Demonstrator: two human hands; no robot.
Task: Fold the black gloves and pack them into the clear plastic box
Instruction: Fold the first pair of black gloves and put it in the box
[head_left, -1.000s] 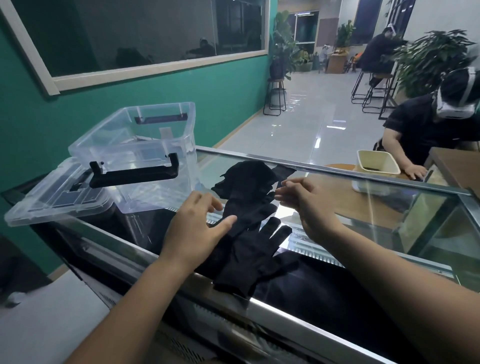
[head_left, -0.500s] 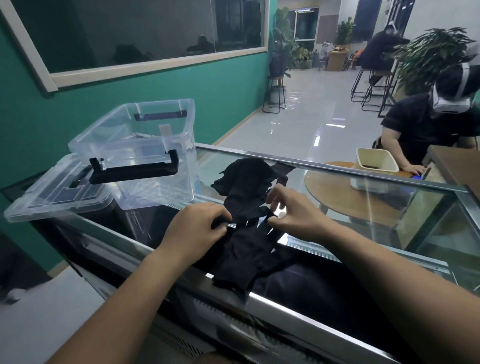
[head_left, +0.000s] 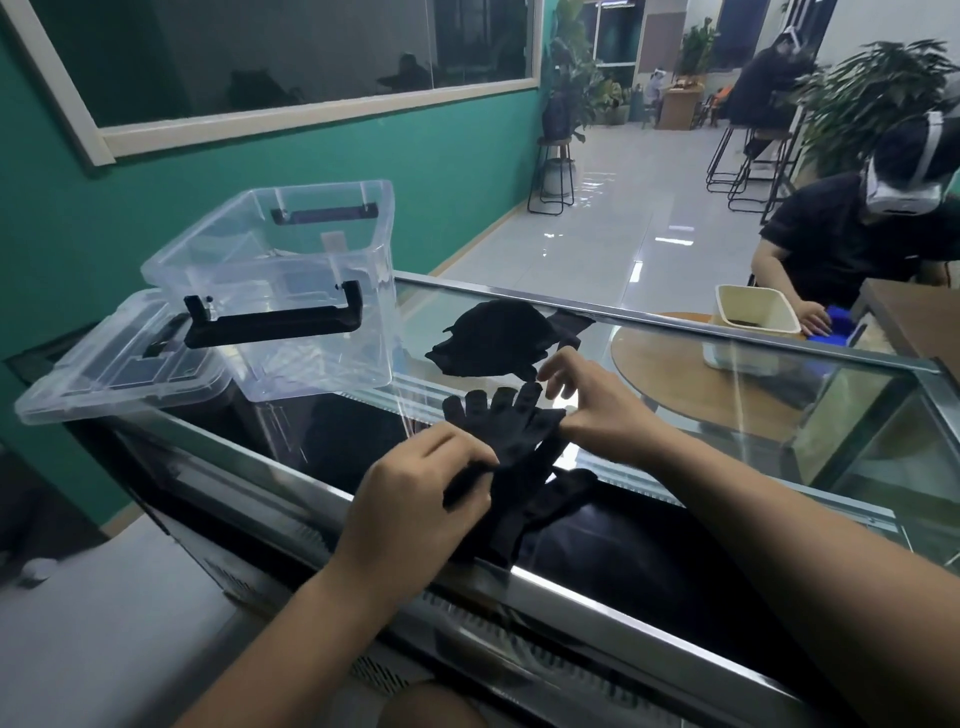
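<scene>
A black glove (head_left: 511, 431) lies flat on the glass counter top (head_left: 779, 395), fingers pointing away from me. My left hand (head_left: 415, 499) grips its near left edge. My right hand (head_left: 592, 400) pinches its right edge beside the thumb. A second black glove (head_left: 540, 514) lies underneath, partly hidden, reaching the counter's near metal edge. Farther back sits a heap of black gloves (head_left: 498, 338). The clear plastic box (head_left: 291, 291) with black handles stands open at the left, with nothing visible inside.
The box's clear lid (head_left: 109, 374) lies left of the box, partly under it. Across the counter a person in a headset sits at a round wooden table (head_left: 675, 369) with a cream bin (head_left: 753, 312). A green wall runs along the left.
Both hands came down from hovering and took hold of the top glove. It has been pulled out flat with its fingers spread, lying over the other glove.
</scene>
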